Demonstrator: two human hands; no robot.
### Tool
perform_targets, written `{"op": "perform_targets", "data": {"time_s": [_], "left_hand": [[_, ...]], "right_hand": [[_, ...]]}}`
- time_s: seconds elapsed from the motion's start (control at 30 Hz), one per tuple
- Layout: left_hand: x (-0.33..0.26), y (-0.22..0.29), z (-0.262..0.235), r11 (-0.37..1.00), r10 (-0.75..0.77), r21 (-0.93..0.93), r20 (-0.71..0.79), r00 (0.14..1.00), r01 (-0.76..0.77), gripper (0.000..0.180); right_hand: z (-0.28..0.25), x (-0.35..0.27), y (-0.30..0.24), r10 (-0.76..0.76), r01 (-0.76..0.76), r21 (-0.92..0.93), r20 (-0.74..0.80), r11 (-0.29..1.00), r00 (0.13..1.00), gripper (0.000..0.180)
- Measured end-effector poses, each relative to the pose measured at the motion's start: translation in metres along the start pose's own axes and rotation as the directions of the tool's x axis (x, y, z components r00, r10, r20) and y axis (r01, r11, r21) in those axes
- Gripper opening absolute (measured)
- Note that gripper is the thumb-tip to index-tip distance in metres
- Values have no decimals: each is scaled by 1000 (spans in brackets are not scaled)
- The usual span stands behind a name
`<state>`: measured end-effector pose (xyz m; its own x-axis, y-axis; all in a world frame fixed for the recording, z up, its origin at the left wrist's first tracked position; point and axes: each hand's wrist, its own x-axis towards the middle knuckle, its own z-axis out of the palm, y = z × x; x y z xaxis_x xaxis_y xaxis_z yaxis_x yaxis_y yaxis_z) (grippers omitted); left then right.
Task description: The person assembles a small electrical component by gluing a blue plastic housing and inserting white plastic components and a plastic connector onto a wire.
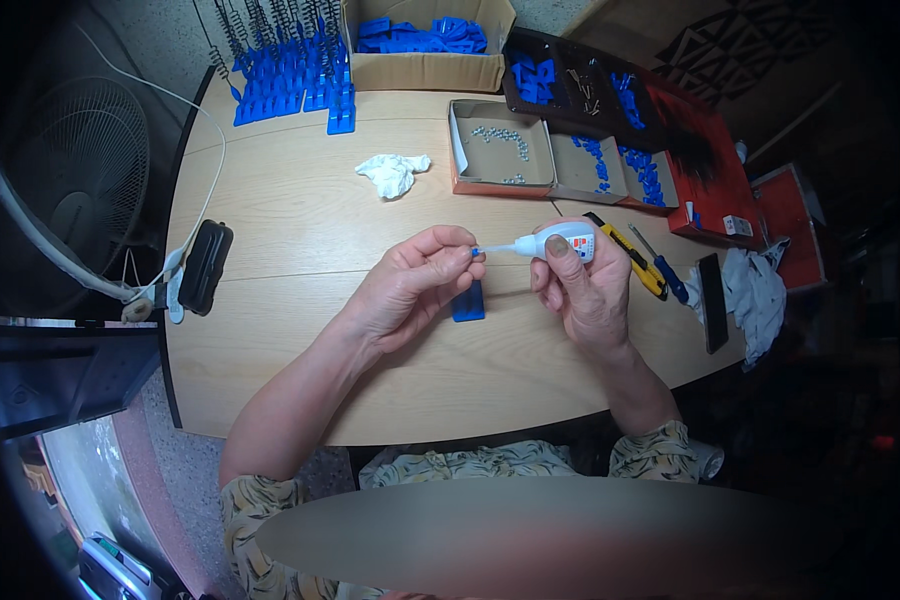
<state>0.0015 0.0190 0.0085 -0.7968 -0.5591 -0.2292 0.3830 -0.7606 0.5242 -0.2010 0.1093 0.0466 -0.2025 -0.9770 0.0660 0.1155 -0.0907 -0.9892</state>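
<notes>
Left hand (415,285) pinches a small blue piece (475,252) between thumb and fingertips, held above the counter (300,220). Right hand (585,290) is wrapped around a white glue bottle (562,240), whose nozzle tip meets the blue piece. Hands sit close together, not touching. A blue block (468,301) lies on the counter just below and between them. Yellow utility knife (638,259) and blue-handled tool (662,268) lie just right of the right hand. Crumpled white tissue (393,172) lies beyond the left hand.
</notes>
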Motion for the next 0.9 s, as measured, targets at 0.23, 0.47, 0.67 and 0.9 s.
{"op": "perform_targets", "data": {"time_s": [0.23,0.47,0.67,0.9], "left_hand": [[0,0,1,1000,-7,14,-16,1000,7,14],[1,1,1,1000,3,29,-13,1000,-2,14],[0,2,2,999,7,35,-12,1000,-7,14],[1,0,-1,1000,6,13,22,1000,-6,16]], "right_hand": [[-1,0,1,4,-4,-15,-5,1000,1000,25],[0,0,-1,-54,54,-90,8,994,999,24],[2,-1,-3,-96,96,-144,5,985,995,22],[-1,-1,4,49,-49,98,-1,994,999,23]]}}
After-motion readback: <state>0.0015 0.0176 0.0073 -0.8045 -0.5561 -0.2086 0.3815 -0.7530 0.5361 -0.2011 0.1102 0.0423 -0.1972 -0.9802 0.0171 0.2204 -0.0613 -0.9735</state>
